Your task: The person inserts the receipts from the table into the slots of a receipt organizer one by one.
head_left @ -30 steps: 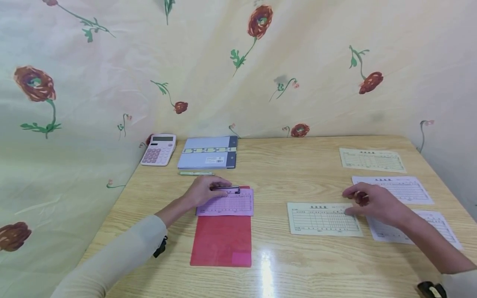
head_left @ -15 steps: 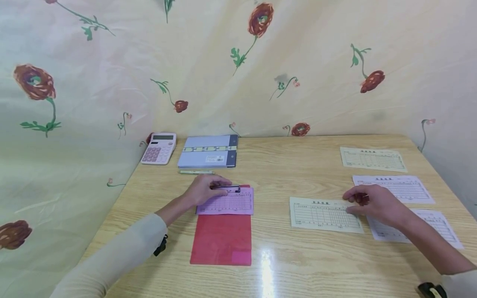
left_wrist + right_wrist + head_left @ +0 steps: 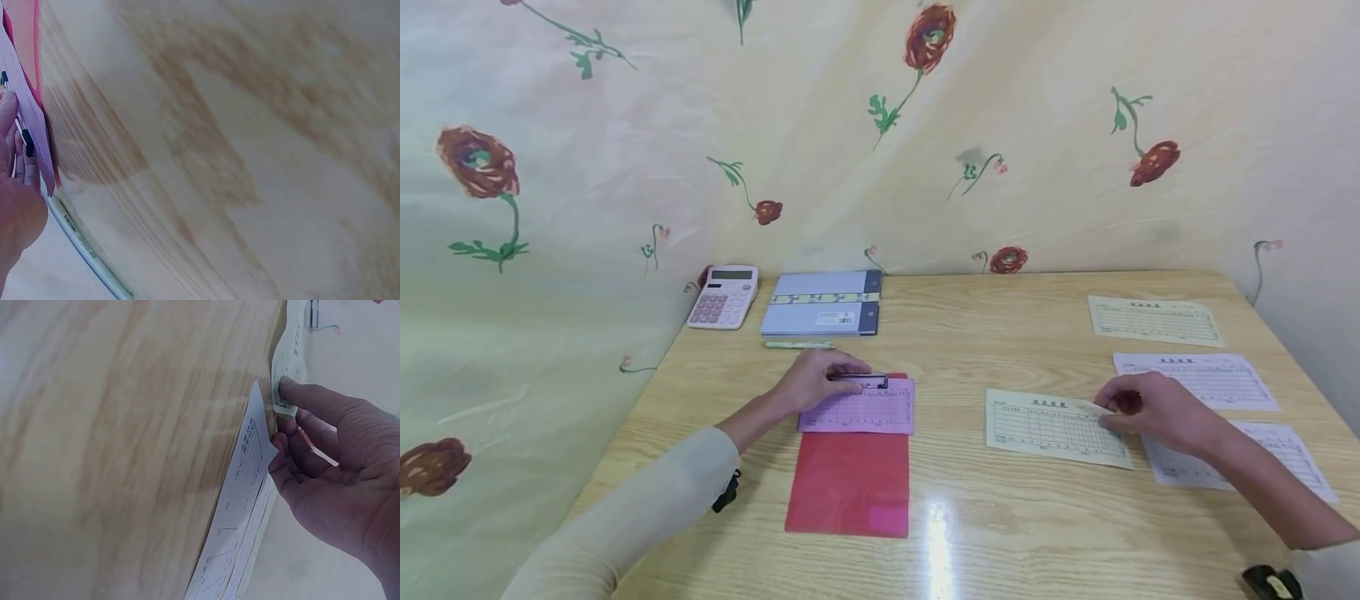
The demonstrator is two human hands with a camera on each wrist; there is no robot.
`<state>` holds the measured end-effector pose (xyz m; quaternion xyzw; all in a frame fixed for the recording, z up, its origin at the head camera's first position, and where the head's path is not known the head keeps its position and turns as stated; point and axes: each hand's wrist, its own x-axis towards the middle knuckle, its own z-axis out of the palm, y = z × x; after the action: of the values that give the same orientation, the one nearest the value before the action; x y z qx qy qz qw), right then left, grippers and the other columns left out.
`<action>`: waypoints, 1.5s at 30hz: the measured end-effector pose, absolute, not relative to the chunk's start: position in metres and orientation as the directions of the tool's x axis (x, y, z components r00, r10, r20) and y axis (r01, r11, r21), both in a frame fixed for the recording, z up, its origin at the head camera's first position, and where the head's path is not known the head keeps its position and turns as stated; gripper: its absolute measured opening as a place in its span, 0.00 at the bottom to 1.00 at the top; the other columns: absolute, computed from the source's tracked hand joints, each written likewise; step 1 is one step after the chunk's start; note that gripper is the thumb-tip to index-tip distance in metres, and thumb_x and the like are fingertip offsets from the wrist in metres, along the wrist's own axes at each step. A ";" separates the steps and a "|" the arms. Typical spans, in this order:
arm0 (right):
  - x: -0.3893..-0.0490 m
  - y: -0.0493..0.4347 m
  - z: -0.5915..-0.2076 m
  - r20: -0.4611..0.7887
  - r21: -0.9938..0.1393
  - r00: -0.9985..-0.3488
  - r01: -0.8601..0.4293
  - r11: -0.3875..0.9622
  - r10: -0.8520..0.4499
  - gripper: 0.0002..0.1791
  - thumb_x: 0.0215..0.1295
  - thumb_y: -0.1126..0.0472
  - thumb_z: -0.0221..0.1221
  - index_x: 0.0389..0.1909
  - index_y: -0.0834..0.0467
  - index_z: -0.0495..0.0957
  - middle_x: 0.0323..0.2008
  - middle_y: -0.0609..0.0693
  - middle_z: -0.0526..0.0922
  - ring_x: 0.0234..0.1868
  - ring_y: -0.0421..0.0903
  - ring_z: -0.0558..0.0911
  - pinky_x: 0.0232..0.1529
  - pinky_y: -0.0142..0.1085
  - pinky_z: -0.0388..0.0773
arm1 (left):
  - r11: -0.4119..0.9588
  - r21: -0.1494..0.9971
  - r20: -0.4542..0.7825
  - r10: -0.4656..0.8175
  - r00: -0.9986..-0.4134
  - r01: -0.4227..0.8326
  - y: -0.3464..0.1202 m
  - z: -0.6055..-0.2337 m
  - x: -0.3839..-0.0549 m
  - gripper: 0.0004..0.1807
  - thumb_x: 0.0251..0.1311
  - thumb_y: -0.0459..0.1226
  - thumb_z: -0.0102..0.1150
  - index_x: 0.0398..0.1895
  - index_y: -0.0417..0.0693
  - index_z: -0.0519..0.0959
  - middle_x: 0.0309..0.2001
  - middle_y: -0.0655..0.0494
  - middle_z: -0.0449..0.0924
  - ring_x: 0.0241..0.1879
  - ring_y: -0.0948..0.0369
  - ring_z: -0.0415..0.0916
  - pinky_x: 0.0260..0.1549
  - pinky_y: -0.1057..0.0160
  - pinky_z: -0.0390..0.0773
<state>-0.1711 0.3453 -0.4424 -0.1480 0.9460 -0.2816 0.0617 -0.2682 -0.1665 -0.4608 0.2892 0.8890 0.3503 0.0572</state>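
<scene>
A red clipboard point(image 3: 850, 487) lies on the wooden table, a pink printed form point(image 3: 868, 414) across its top part. My left hand point(image 3: 811, 382) pinches the clipboard's metal clip point(image 3: 874, 382) between thumb and fingers; in the left wrist view the hand point(image 3: 19, 209) is partly cut off at the edge. Further right, my right hand point(image 3: 1165, 412) pinches the right end of a pale green printed form point(image 3: 1037, 423). The right wrist view has the thumb pressed on that green form point(image 3: 290, 344), while the lower fingers touch or nearly touch a white form point(image 3: 231, 500).
Another green form point(image 3: 1153, 321) and two white forms, one farther back point(image 3: 1202, 379) and one nearer point(image 3: 1277, 450), lie at the right. Behind the clipboard are a pen point(image 3: 799, 344), a blue notebook point(image 3: 808, 312) and a pink calculator point(image 3: 724, 298). A flowered cloth point(image 3: 1060, 125) hangs behind.
The green form's left end has swung away from me, turning the form slightly in my right hand's pinch. My left hand has stayed on the clip. The head view has shifted slightly.
</scene>
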 end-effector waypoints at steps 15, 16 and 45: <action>-0.173 0.352 -0.424 0.067 -0.611 -0.956 -0.267 0.745 -0.287 0.05 0.68 0.65 0.70 0.42 0.58 0.91 0.38 0.48 0.90 0.33 0.35 0.81 0.33 0.31 0.78 | 0.587 0.610 0.142 0.580 -0.802 0.533 -0.165 -0.460 -0.266 0.17 0.59 0.37 0.78 0.53 0.54 0.90 0.48 0.63 0.90 0.47 0.65 0.84 0.46 0.65 0.83; -0.174 0.352 -0.422 0.071 -0.628 -0.955 -0.266 0.731 -0.287 0.05 0.69 0.66 0.70 0.43 0.59 0.91 0.40 0.50 0.90 0.34 0.35 0.82 0.32 0.31 0.79 | 0.586 0.606 0.145 0.584 -0.799 0.538 -0.165 -0.460 -0.266 0.17 0.59 0.37 0.78 0.53 0.54 0.90 0.47 0.63 0.90 0.46 0.65 0.84 0.46 0.65 0.83; -0.206 0.218 -0.413 -0.161 -0.944 -0.857 -0.010 0.329 -0.489 0.15 0.75 0.67 0.64 0.53 0.75 0.83 0.43 0.64 0.90 0.39 0.54 0.91 0.40 0.45 0.88 | 0.568 0.436 0.168 0.710 -0.684 0.698 -0.167 -0.454 -0.271 0.18 0.65 0.40 0.74 0.57 0.55 0.89 0.47 0.63 0.90 0.46 0.66 0.82 0.46 0.61 0.78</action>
<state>-0.2063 0.2175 -0.4132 -0.1588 0.7862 -0.5572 0.2150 -0.2705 -0.1670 -0.4538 0.3974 0.8855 0.2405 0.0131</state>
